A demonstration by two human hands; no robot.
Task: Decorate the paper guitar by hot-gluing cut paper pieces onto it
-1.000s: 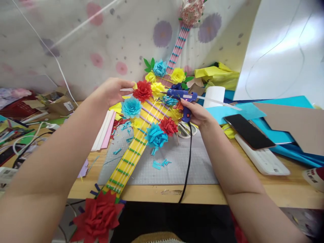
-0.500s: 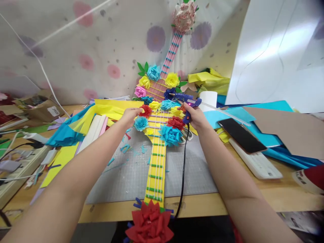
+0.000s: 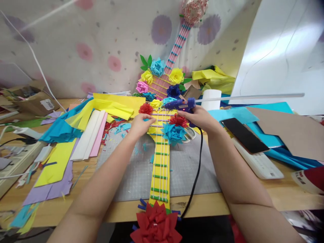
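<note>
A yellow paper guitar [image 3: 159,158] trimmed with paper flowers leans from the table edge toward the back. My right hand [image 3: 198,118] grips a blue glue gun [image 3: 183,105], its nozzle over the upper body near a yellow flower [image 3: 156,104]; a long clear glue stick [image 3: 250,97] juts out behind. At the body's left edge my left hand [image 3: 142,125] is closed, with light blue paper [image 3: 146,119] showing at its fingers; the hand covers most of that flower. Close by are a red flower [image 3: 146,108], another red flower [image 3: 178,120] and a large blue flower [image 3: 173,133]. A big red flower [image 3: 156,224] sits on the headstock.
A pink paper guitar [image 3: 174,55] leans on the back wall. Left lie crepe paper strips [image 3: 88,135], a power strip [image 3: 20,158] and a carton [image 3: 35,101]. Right are a phone [image 3: 245,135], a white device [image 3: 258,160] and cardboard [image 3: 291,131]. A cutting mat [image 3: 126,179] lies underneath.
My left hand has moved from the left red flower down and right to the light blue flower. The glue gun has come left and lower, its nozzle now above the guitar body. The view has shifted slightly.
</note>
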